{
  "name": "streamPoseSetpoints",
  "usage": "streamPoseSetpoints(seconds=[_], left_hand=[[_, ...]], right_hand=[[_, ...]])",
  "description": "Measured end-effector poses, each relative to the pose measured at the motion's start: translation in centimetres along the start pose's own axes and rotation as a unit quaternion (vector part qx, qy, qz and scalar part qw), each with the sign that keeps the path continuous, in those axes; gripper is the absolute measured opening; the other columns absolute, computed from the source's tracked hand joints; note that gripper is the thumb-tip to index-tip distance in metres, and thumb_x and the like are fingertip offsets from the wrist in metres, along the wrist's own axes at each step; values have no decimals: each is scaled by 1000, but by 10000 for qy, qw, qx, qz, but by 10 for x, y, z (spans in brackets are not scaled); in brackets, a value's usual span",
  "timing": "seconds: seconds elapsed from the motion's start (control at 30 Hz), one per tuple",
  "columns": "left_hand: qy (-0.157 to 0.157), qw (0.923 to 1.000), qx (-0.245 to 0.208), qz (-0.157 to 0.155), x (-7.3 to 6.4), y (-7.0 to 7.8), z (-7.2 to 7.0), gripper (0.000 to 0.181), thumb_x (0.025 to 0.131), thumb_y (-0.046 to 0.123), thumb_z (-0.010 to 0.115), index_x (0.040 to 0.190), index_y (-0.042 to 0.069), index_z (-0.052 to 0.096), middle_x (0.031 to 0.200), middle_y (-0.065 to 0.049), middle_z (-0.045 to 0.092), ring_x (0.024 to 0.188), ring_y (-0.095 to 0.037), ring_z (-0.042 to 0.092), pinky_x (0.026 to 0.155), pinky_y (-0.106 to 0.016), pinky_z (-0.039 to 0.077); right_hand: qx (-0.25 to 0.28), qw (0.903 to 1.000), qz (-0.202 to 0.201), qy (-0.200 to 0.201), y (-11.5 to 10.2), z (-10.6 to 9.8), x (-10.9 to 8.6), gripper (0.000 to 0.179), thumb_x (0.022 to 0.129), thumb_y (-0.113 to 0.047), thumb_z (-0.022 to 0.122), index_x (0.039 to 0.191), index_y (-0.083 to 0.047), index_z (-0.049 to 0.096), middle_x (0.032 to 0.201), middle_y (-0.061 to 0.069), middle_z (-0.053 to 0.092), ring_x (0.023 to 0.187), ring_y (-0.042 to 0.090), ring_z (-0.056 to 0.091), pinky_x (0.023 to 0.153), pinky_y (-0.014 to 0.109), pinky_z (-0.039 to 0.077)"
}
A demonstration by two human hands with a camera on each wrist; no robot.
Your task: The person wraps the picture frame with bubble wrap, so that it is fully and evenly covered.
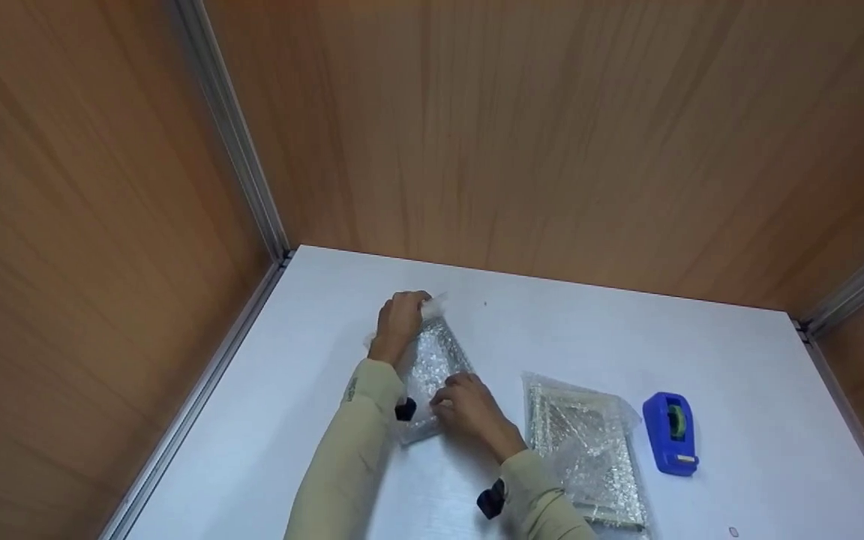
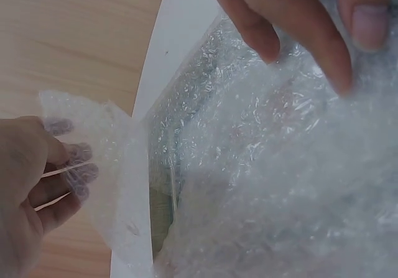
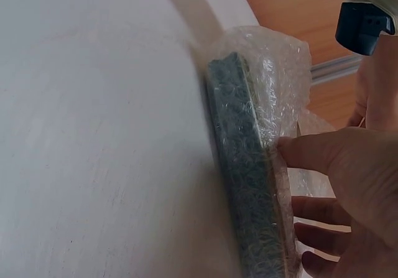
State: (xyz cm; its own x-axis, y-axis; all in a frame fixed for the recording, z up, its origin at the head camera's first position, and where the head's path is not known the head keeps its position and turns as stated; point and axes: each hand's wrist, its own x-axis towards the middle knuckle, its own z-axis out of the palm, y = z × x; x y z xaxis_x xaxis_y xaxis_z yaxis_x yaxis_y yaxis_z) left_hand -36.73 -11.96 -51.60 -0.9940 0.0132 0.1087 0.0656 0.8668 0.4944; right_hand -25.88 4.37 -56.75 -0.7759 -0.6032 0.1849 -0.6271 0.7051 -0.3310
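Observation:
A flat rectangular item wrapped in bubble wrap (image 1: 432,364) lies on the white table, left of centre. Its dark greenish edge shows through the film in the right wrist view. At its far end my left hand (image 1: 400,322) holds a loose flap of the bubble wrap (image 2: 106,160); the fingertips show through the plastic in the left wrist view. My right hand (image 1: 469,409) is over the near end, its spread fingertips touching the wrapped top, thumb (image 3: 305,150) by the long edge.
A second bubble-wrapped package (image 1: 589,450), with a pale frame border inside, lies to the right. Beyond it stands a blue tape dispenser (image 1: 670,435) with a green roll. Wood-grain panels (image 1: 522,135) enclose the white table (image 1: 289,390) at the back and sides.

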Motion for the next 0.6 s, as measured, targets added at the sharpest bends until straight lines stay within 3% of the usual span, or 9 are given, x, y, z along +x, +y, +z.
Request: streamPoseSetpoints(seconds=[0.2,0.37,0.47,0.6], left_hand=[[-187,9998,47,72,-6,2,1,24,91,5,53,108,11,69,108,-6,66,99,-21,62,85,-35,51],[-162,9986,394,300,-13,2,4,23,92,7,53,106,12,70,108,-4,67,101,-21,62,84,-35,51],[-143,9967,624,491,-17,3,7,23,92,9,53,105,14,71,106,-3,68,97,-20,63,81,-34,52],[-204,9939,875,634,-22,3,12,25,93,10,52,113,14,67,104,-4,68,92,-20,64,77,-33,53]], right_hand=[[-62,9999,-107,91,4,0,4,13,85,-24,66,90,-16,74,99,4,64,98,23,54,85,39,44],[137,9997,-132,158,5,0,4,13,83,-23,67,89,-13,74,98,6,64,98,25,54,85,40,44],[204,9982,-393,404,11,4,5,14,85,-24,65,87,-13,74,96,6,64,96,24,54,84,38,44],[175,9969,-536,550,13,6,7,14,85,-22,65,86,-12,74,92,5,66,94,25,55,84,38,43]])
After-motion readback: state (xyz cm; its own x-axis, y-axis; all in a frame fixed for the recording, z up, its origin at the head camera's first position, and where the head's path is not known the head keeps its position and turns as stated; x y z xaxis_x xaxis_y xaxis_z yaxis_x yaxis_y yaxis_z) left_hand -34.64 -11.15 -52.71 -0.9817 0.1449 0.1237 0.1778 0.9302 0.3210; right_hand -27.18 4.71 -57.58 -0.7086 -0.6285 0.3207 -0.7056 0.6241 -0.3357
